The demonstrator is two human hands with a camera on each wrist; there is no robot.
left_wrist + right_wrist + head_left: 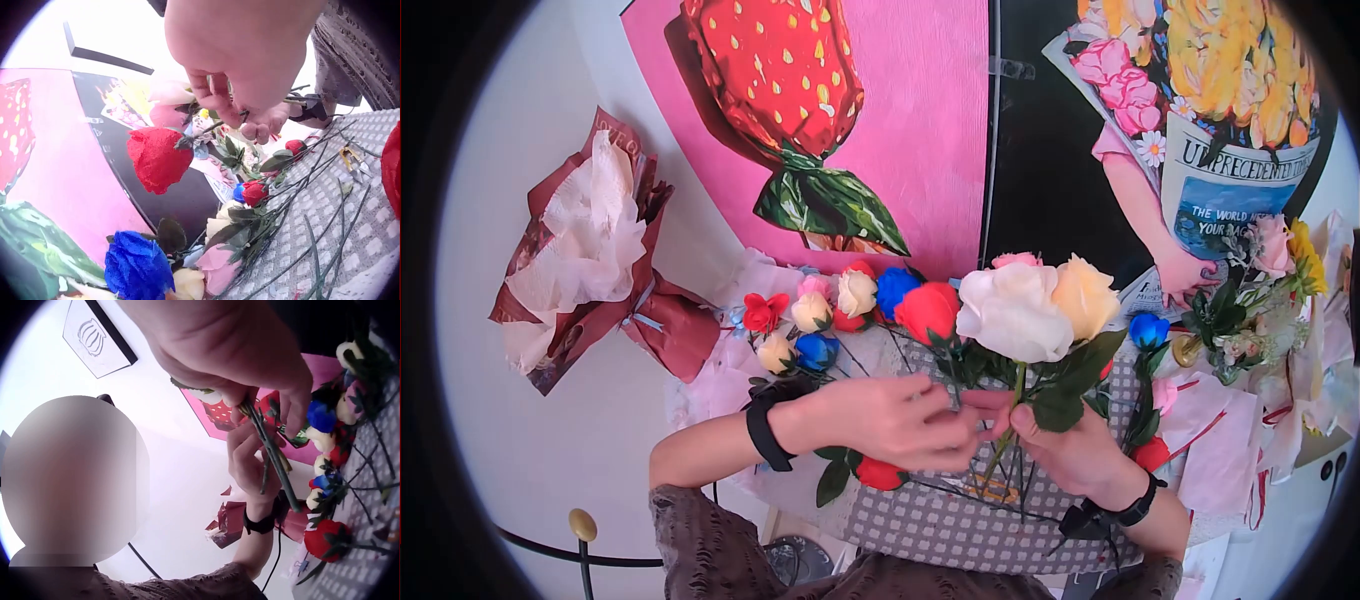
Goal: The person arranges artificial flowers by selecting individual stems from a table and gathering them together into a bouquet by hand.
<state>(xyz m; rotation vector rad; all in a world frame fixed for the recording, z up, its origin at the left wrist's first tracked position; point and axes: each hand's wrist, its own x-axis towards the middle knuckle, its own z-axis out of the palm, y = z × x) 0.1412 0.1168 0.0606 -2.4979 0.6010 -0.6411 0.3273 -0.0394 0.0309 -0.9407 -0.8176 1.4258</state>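
Above the worktop (900,535), a bunch (274,464) with a white rose (1015,312) was held by the right hand (1075,445), the flower standing at eleven o'clock from it. A red rose (159,160) was pinched at its stem by the left hand (885,425). Should the right grip be loosened, the bunch could be spread and its big heads turned. The cutter (349,161) was plainly shown from the left wrist but partly covered in the head view; the bunch's lower ends were shown best from the right wrist.
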